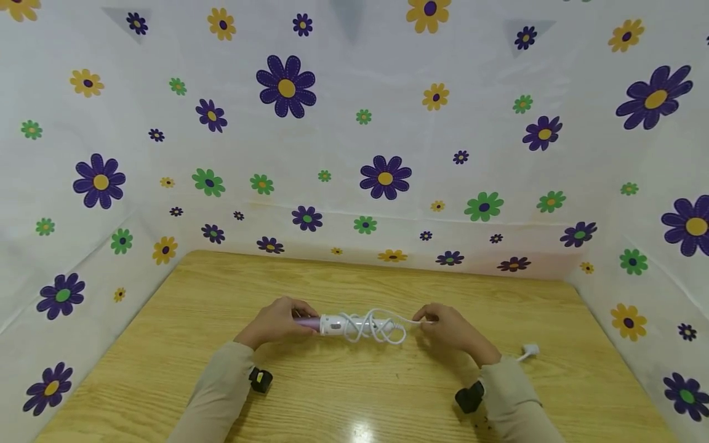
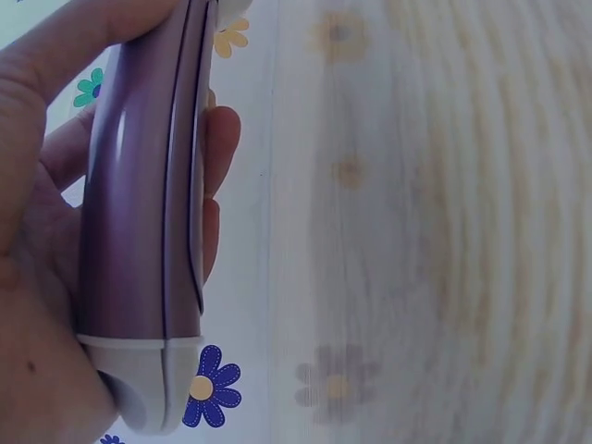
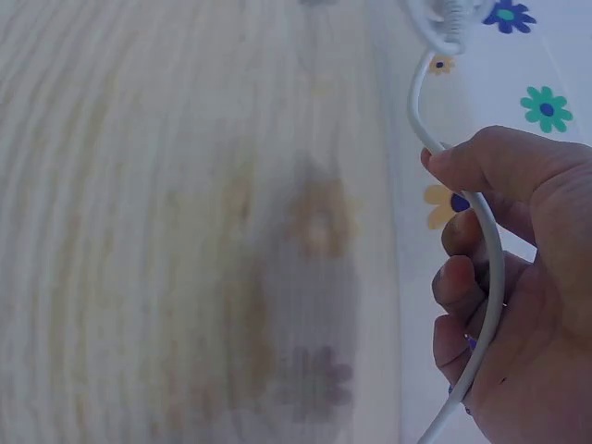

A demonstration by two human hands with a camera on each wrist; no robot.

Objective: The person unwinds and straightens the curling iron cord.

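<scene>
Closest to the left wrist camera is a purple-and-white handheld appliance, its long purple part ending in a pale cap. It lies crosswise at the middle of the wooden table, between the two hands. The left hand grips the purple part, thumb on one side and fingers round the other, hiding much of that end. Loops of white cord cross over the white section and cover part of it. The right hand pinches the cord a little way off the appliance, between thumb and fingers, with the strand running on across the palm. Just outside the right forearm, a white plug sits on the wood. Black wrist devices show below both hands, against pale sleeves; a few dark specks lie near the right one. Flower-printed white sheeting rises around the table's back and sides.
</scene>
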